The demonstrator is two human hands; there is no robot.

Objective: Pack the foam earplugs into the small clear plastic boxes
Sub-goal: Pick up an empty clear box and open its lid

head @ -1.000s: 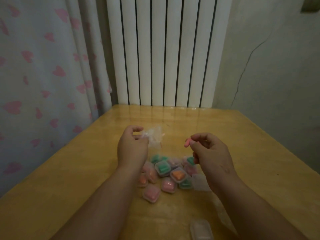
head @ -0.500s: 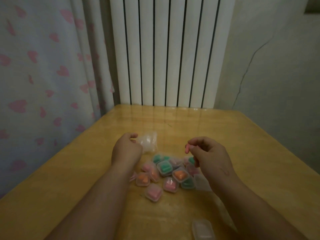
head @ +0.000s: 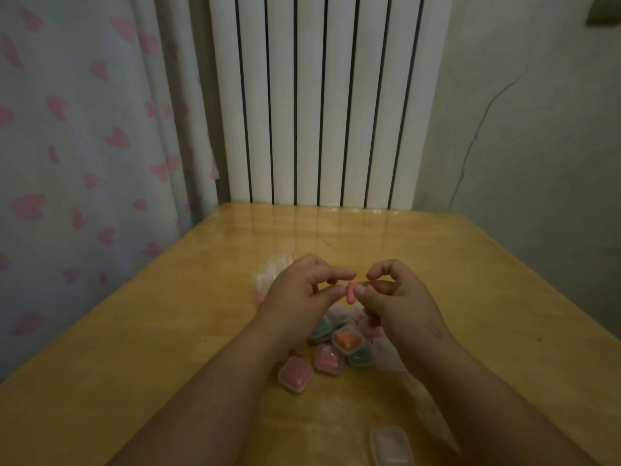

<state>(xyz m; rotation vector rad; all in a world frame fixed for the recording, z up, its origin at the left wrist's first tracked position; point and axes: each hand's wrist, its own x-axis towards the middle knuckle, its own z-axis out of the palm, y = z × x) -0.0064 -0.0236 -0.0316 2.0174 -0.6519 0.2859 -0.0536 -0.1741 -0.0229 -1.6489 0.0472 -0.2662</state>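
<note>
Empty box (head: 391,445) nearest, untouched. Filled boxes (head: 346,343) piled under wrists. Above them L hand (head: 302,290) now meets R hand (head: 400,297), both pinching pink earplug (head: 350,293); prob. boxing next. Wrapper (head: 268,277), just dropped, lies beyond.

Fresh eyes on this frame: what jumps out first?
Dead centre, left hand and right hand meet above the table, pinching one pink earplug between them. Below lies a pile of small clear boxes filled pink, orange and green; an empty-looking box sits nearest the camera.
</note>
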